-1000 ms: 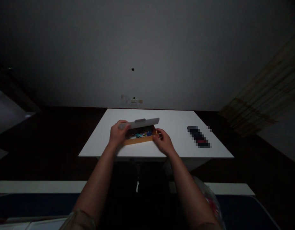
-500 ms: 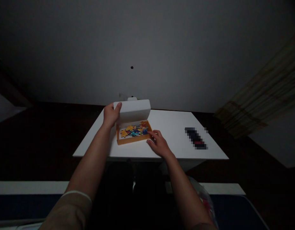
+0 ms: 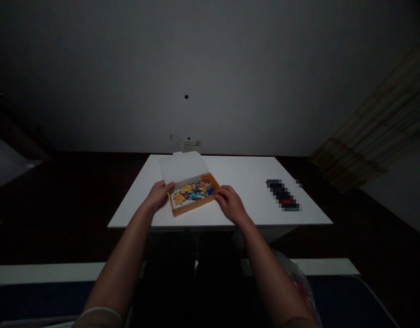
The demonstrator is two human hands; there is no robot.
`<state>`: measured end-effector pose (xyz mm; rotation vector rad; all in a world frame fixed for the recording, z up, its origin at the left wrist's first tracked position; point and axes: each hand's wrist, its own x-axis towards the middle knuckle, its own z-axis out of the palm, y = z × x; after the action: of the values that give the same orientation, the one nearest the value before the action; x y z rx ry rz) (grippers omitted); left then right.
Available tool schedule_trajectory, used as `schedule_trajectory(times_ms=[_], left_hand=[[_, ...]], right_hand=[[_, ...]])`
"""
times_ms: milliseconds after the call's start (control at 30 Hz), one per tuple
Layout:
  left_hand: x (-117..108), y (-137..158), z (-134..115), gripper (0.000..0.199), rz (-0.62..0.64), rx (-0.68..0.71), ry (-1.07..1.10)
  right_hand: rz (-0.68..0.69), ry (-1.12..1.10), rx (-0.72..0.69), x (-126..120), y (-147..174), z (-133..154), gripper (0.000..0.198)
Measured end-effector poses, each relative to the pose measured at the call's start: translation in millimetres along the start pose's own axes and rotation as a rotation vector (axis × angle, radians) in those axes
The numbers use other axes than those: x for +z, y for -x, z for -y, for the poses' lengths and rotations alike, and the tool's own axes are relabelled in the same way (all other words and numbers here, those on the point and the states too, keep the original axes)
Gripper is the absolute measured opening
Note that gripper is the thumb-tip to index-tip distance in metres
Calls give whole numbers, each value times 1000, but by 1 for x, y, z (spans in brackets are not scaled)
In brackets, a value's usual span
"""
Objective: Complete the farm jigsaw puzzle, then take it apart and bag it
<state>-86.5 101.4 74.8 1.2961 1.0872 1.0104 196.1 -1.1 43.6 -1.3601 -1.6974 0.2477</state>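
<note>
An orange-sided cardboard box [image 3: 192, 208] sits on the white table, its white lid [image 3: 184, 166] folded back away from me. Inside lies a heap of puzzle pieces [image 3: 195, 190] in yellow, blue, teal and red. My left hand [image 3: 158, 193] grips the box's left wall, with the thumb over the rim. At the right front corner my right hand [image 3: 229, 200] pinches the box wall between thumb and fingers. The box is turned slightly, its right side farther from me.
The white table [image 3: 250, 182] stands before a grey wall with a socket strip [image 3: 192, 143]. A blurred-out dark object [image 3: 283, 195] lies on the table's right side. A clear plastic bag [image 3: 300, 282] is beside my right forearm. A patterned curtain [image 3: 353, 141] hangs at right.
The lid has swung from upright to lying back. My left hand has moved from the lid down to the box's left wall. My right hand has closed on the right corner, and the box has turned slightly.
</note>
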Motion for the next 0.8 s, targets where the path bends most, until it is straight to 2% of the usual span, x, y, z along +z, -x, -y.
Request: schedule_trajectory(times_ms=[133, 233, 300, 533, 667, 800], left_hand=[[17, -2, -17, 32, -133, 41, 17], [22, -14, -32, 32, -256, 172, -98], [23, -21, -41, 35, -296, 273, -198], [35, -24, -85, 38, -284, 485, -677], [56, -24, -112, 37, -250, 572, -909], [81, -25, -131, 34, -127, 680, -1065]], right_hand=[[-23, -38, -17, -2, 1, 2, 35], [-21, -66, 18, -2, 3, 3, 45], [-23, -61, 49, -2, 3, 3, 47], [-33, -46, 34, -1, 4, -2, 39], [-44, -21, 42, 0, 6, -6, 39], [-111, 19, 135, 4, 5, -12, 49]])
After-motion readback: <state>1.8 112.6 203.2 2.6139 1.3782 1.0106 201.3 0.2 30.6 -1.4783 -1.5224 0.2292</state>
